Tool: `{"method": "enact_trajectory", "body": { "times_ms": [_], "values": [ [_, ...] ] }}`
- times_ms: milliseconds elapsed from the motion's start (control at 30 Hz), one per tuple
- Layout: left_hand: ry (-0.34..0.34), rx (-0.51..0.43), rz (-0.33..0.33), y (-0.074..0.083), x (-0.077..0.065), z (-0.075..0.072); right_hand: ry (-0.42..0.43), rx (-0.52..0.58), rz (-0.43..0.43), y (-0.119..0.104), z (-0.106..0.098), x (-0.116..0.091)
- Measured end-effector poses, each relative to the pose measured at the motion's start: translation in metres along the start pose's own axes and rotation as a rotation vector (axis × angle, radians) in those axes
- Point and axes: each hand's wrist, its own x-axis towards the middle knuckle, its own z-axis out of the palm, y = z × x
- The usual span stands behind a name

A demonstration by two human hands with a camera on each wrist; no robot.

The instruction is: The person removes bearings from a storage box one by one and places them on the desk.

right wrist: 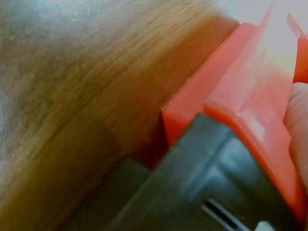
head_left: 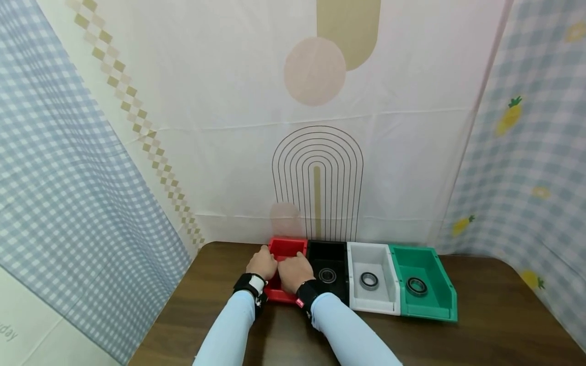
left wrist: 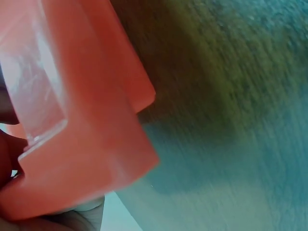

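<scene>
A red plastic bin point(head_left: 287, 247) stands at the left end of a row of bins, its near part mostly covered by both hands. My left hand point(head_left: 262, 263) grips its left wall; in the left wrist view, fingers point(left wrist: 85, 219) show on both sides of the red plastic. At the right wall, beside the black bin point(head_left: 327, 250), my right hand point(head_left: 295, 272) holds the red bin with curled fingers. The right wrist view catches only a bit of that hand point(right wrist: 299, 130) against the red wall. Whatever lies beneath the hands in the red bin is hidden.
The black bin holds a bearing point(head_left: 321, 276). To its right come a white bin point(head_left: 373, 254) with a bearing point(head_left: 362, 281) and a green bin point(head_left: 412, 257) with another bearing point(head_left: 410, 287). All stand on a brown wooden table point(head_left: 201, 295), with a patterned cloth point(head_left: 229, 178) behind.
</scene>
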Motion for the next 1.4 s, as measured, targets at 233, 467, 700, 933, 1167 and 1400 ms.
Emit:
{"method": "enact_trajectory", "body": {
  "times_ms": [233,467,700,933,1167,1400],
  "values": [
    [-0.002,0.007,-0.004,-0.032,0.031,0.033,0.005,0.027,-0.022,-0.001,0.003,-0.002],
    [-0.021,-0.025,-0.027,-0.027,0.029,0.027,0.019,0.043,-0.01,0.001,0.002,0.001],
    [-0.009,-0.034,-0.013,-0.025,0.033,0.029,0.02,0.046,-0.001,0.005,0.002,0.003],
    [0.013,-0.068,-0.005,-0.023,0.025,0.025,0.029,0.04,-0.007,0.002,0.001,0.0],
    [0.015,-0.066,0.01,-0.026,0.028,0.027,0.043,0.037,0.001,0.001,0.003,0.0],
    [0.012,-0.052,-0.003,-0.03,0.032,0.033,-0.005,0.037,0.013,0.001,0.006,0.004]
  ]
}}
